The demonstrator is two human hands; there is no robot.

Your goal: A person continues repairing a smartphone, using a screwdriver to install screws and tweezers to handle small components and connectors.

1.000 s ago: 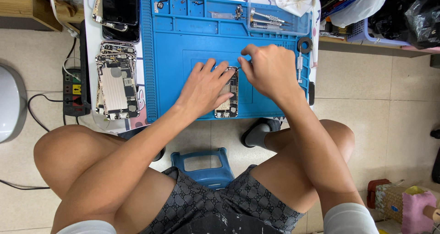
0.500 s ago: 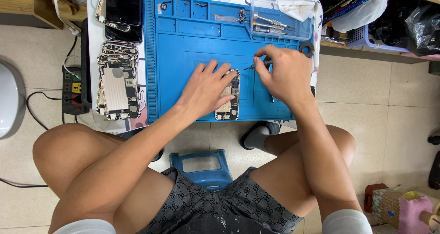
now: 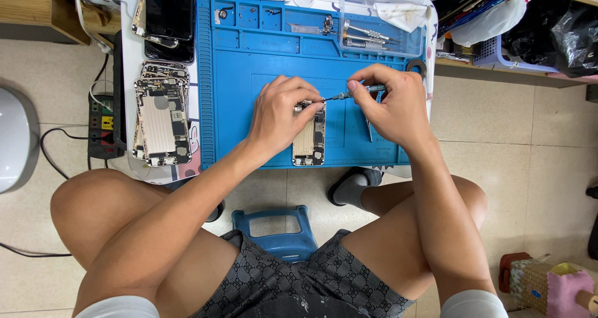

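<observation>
At mat centre, opened phone chassis [image 3: 309, 137] flat on blue repair mat [image 3: 249, 62], pinned by left hand [image 3: 280, 115].
Left fingers spread, pressing the chassis top and its 9 o'clock edge; right hand [image 3: 392, 106] at 3 o'clock, fingertips pinched shut on slim screwdriver [image 3: 352, 94], tip at the chassis top. Likely light, stiff metal shell with fragile exposed boards; best gripped by the long side rails, never the internals. Stacked spare housings [image 3: 159, 122] well off at 9 o'clock.

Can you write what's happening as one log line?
left hand: steadies opened phone | right hand: holds screwdriver, tip at phone | blue mat
</observation>
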